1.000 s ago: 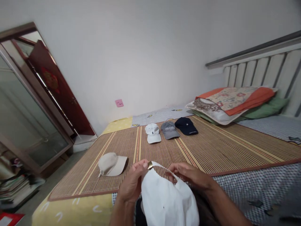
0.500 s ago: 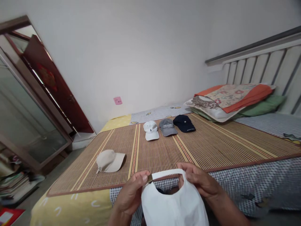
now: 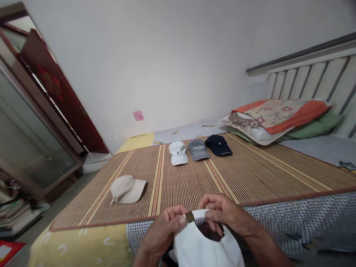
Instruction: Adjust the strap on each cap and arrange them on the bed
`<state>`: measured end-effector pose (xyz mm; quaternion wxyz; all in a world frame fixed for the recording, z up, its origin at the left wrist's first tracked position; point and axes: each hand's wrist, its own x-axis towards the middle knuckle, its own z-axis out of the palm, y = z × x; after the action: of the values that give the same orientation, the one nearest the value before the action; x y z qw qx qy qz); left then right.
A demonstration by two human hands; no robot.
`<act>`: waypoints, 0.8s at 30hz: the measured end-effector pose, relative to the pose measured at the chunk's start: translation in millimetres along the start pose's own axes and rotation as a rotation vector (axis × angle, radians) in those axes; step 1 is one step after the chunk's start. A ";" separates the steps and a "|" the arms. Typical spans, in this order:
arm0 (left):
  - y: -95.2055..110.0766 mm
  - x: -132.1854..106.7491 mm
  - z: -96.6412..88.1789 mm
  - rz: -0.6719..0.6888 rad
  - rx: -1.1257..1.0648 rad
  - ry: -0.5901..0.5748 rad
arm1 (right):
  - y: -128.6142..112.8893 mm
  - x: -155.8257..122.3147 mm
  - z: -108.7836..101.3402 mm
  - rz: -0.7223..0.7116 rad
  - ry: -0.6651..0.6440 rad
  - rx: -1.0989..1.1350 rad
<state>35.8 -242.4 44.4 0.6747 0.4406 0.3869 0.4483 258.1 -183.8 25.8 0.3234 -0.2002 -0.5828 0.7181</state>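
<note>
A white baseball cap (image 3: 208,246) is in both my hands at the bottom middle, its back opening and adjusting strap (image 3: 200,213) facing up. My left hand (image 3: 164,231) pinches the strap's left end, right beside a brass-coloured buckle (image 3: 189,217). With thumb and fingers closed, my right hand (image 3: 228,215) grips the strap near its middle, some fingers reaching into the opening. The cap's lower part runs out of view. On the mat to the left lies a beige cap (image 3: 128,189), its brim pointing right.
A striped bamboo mat (image 3: 250,174) covers the bed. Towards the wall sit a white cap (image 3: 178,152), a grey cap (image 3: 198,150) and a navy cap (image 3: 218,145) in a row. Pillows (image 3: 278,115) lie at the right by the headboard (image 3: 311,79). A red door (image 3: 55,89) stands far left.
My right hand has slid left along the strap, closer to the buckle, which now shows more fully. Both hands and the cap are slightly lower. The caps on the mat stay put.
</note>
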 end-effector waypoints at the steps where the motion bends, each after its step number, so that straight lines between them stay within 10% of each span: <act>1: -0.4 0.1 -0.7 -0.013 -0.010 0.003 | -0.5 -1.1 -0.1 -0.001 0.000 -0.001; 11: 1.4 6.8 13.6 -0.036 0.052 0.028 | -40.3 -10.0 36.8 -0.128 0.193 -0.568; 24: 1.1 0.3 6.7 0.019 0.166 -0.019 | -40.8 -6.4 42.0 -0.101 0.211 -0.593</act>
<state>41.8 -243.5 47.5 0.6354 0.5028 0.4120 0.4167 244.2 -213.4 74.8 0.3450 -0.3300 -0.7393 0.4749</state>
